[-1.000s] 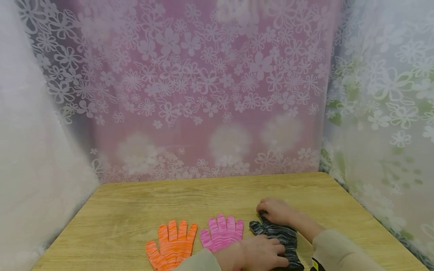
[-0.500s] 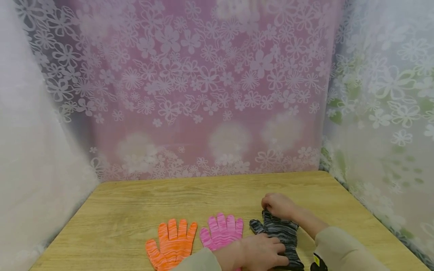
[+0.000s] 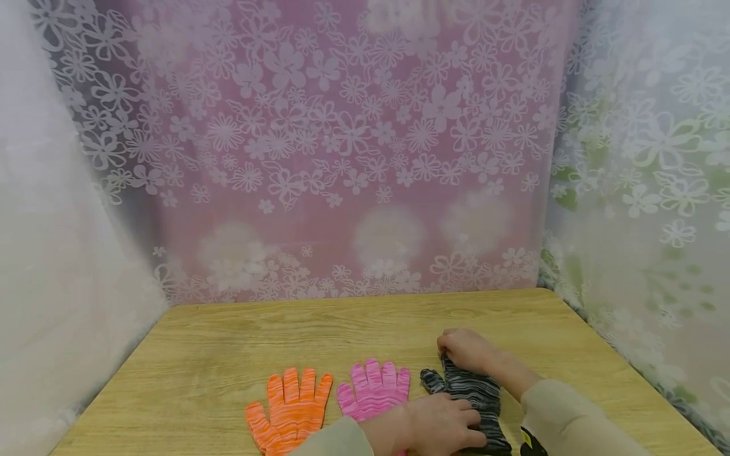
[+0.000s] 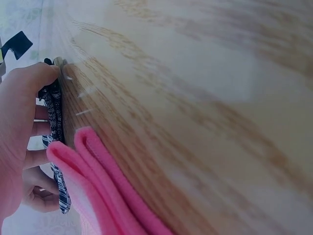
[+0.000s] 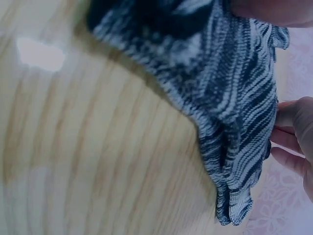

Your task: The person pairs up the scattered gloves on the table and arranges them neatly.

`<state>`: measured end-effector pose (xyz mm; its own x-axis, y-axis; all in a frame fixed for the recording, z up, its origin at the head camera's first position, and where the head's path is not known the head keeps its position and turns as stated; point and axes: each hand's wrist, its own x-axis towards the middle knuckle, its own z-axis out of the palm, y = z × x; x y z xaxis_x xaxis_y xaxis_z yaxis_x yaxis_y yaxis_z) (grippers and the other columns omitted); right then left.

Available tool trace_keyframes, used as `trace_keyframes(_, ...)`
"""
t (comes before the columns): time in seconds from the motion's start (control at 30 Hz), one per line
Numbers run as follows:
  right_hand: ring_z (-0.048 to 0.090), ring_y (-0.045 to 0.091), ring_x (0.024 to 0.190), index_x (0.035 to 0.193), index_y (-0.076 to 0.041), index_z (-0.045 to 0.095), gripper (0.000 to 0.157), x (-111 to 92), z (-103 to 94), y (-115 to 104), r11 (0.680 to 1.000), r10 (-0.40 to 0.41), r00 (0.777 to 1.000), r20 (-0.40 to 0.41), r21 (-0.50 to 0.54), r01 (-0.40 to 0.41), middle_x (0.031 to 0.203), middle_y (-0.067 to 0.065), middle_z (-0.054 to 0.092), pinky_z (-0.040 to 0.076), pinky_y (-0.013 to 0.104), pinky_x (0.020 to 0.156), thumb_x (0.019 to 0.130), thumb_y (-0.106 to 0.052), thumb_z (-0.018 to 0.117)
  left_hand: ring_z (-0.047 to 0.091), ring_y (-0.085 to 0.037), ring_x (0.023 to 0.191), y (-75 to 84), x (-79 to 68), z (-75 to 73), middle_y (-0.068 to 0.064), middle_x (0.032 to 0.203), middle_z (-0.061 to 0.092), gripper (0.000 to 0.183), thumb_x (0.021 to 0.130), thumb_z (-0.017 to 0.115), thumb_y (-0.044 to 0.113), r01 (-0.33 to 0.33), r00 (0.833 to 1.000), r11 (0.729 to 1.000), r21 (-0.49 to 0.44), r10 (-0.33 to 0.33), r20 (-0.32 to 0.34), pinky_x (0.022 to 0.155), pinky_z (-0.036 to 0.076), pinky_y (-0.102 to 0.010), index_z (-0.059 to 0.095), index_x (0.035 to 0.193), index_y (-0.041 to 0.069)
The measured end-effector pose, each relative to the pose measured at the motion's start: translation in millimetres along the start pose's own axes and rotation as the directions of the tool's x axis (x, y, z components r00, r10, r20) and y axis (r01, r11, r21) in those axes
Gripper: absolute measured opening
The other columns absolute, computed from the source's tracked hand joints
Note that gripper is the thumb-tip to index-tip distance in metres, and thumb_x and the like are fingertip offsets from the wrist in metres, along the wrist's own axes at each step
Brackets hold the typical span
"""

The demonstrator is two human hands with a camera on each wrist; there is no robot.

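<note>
A black and grey striped knit glove (image 3: 476,399) lies on the table's right side, its finger end pointing away from me. My left hand (image 3: 439,423) rests across its palm and cuff with fingers loosely spread; in the left wrist view the thumb (image 4: 41,76) lies by the cuff. At the far end my right hand (image 3: 466,348) bends its fingers over the glove's fingertips and pinches them. The right wrist view shows the glove (image 5: 230,98) close up, with my right hand (image 5: 299,137) at its edge. My left forearm partly covers a pink glove (image 3: 373,389).
An orange glove (image 3: 293,405) lies flat left of the pink one, fingers pointing away. All rest on a wood-grain table (image 3: 256,342). Flowered curtains (image 3: 353,158) hang behind and on both sides.
My right hand has shifted slightly away and back at the black glove's fingertips, whose fingers look straighter. My left hand has stayed in place.
</note>
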<state>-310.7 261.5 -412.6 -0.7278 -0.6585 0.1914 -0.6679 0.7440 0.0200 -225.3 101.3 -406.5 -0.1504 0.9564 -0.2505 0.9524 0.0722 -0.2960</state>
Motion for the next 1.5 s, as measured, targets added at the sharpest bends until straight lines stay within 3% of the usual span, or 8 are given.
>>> trace_keyframes(0.2, 0.058, 0.017, 0.071, 0.083, -0.011, 0.066, 0.014, -4.1, -10.6, -5.4, 0.999, -0.001, 0.997, -0.077, -0.041, -0.003, 0.079, 0.0, 0.059, 0.047, 0.028, 0.06, 0.08, 0.002, 0.063, 0.038, -0.001, 0.114, -0.5, -0.2, 1.2, 0.013, 0.124, 0.044, 0.043, 0.094, 0.041, 0.051, -0.005, 1.0, 1.0, 0.005, 0.005, -0.016, 0.092, 0.034, -0.016, 0.045, 0.132, 0.033)
trace_keyframes(0.3, 0.054, 0.012, 0.062, 0.077, -0.014, 0.067, 0.014, -4.7, -17.5, -11.7, 0.999, -0.015, 0.999, -0.034, -0.034, 0.014, 0.072, -0.004, 0.058, 0.043, 0.026, 0.055, 0.079, -0.001, 0.063, 0.04, -0.001, 0.109, -0.3, -1.6, 1.6, 0.013, 0.121, 0.045, 0.043, 0.093, 0.041, 0.053, -0.004, 0.999, 1.0, 0.015, 0.005, -0.039, 0.091, 0.034, -0.015, 0.046, 0.13, 0.033)
trace_keyframes(0.4, 0.034, 0.006, 0.049, 0.062, -0.016, 0.056, 0.022, -4.9, -22.2, -18.7, 1.0, -0.007, 0.999, 0.035, 0.005, 0.007, 0.057, -0.01, 0.043, 0.029, 0.023, 0.048, 0.078, -0.002, 0.063, 0.041, -0.001, 0.106, -0.5, -2.6, 1.5, 0.013, 0.117, 0.046, 0.043, 0.092, 0.042, 0.053, -0.002, 0.998, 1.0, 0.018, 0.003, -0.061, 0.089, 0.035, -0.015, 0.048, 0.129, 0.032)
trace_keyframes(0.53, 0.021, 0.008, 0.051, 0.057, -0.017, 0.048, 0.03, -6.4, -22.5, -23.7, 0.999, 0.025, 0.996, 0.08, 0.041, -0.029, 0.055, -0.01, 0.03, 0.019, 0.025, 0.049, 0.077, -0.001, 0.063, 0.042, -0.001, 0.104, -0.2, -2.8, 1.4, 0.013, 0.115, 0.047, 0.04, 0.093, 0.042, 0.052, -0.006, 0.996, 1.0, 0.023, 0.008, -0.087, 0.088, 0.035, -0.015, 0.05, 0.127, 0.032)
trace_keyframes(0.77, 0.052, 0.012, 0.065, 0.074, -0.014, 0.069, 0.013, -10.6, -15.7, -23.4, 1.0, -0.002, 0.999, 0.034, 0.008, 0.002, 0.072, -0.005, 0.056, 0.039, 0.026, 0.053, 0.076, -0.002, 0.067, 0.042, -0.001, 0.103, 0.5, -4.0, 1.0, 0.012, 0.115, 0.048, 0.04, 0.093, 0.042, 0.051, -0.012, 0.995, 1.0, 0.015, 0.013, -0.096, 0.088, 0.035, -0.014, 0.05, 0.127, 0.031)
trace_keyframes(1.03, 0.054, 0.016, 0.073, 0.081, -0.012, 0.071, 0.01, -15.8, -13.4, -20.1, 0.993, -0.104, 0.993, -0.06, -0.053, 0.101, 0.081, -0.002, 0.058, 0.047, 0.029, 0.061, 0.076, -0.003, 0.069, 0.043, -0.001, 0.103, 0.7, -4.8, 0.6, 0.013, 0.114, 0.048, 0.04, 0.094, 0.042, 0.05, -0.011, 0.995, 1.0, 0.006, 0.012, -0.099, 0.087, 0.036, -0.014, 0.05, 0.127, 0.031)
trace_keyframes(1.2, 0.059, 0.015, 0.078, 0.084, -0.013, 0.071, 0.012, -15.4, -17.2, -19.8, 0.988, -0.154, 0.982, -0.108, 0.018, 0.157, 0.085, -0.003, 0.062, 0.048, 0.029, 0.065, 0.078, -0.003, 0.068, 0.043, 0.0, 0.103, 1.8, -4.0, 1.0, 0.013, 0.116, 0.048, 0.04, 0.094, 0.041, 0.05, -0.007, 0.997, 1.0, -0.005, 0.007, -0.079, 0.088, 0.036, -0.015, 0.05, 0.128, 0.031)
trace_keyframes(1.5, 0.057, 0.01, 0.089, 0.1, -0.016, 0.07, 0.017, -8.0, -19.4, -33.7, 0.962, -0.192, 0.979, 0.07, 0.211, 0.174, 0.098, -0.006, 0.064, 0.047, 0.027, 0.072, 0.084, -0.011, 0.066, 0.04, -0.001, 0.11, 3.7, -3.2, 1.4, 0.013, 0.122, 0.045, 0.041, 0.094, 0.039, 0.051, 0.002, 0.999, 1.0, -0.013, -0.003, -0.033, 0.091, 0.035, -0.016, 0.047, 0.129, 0.032)
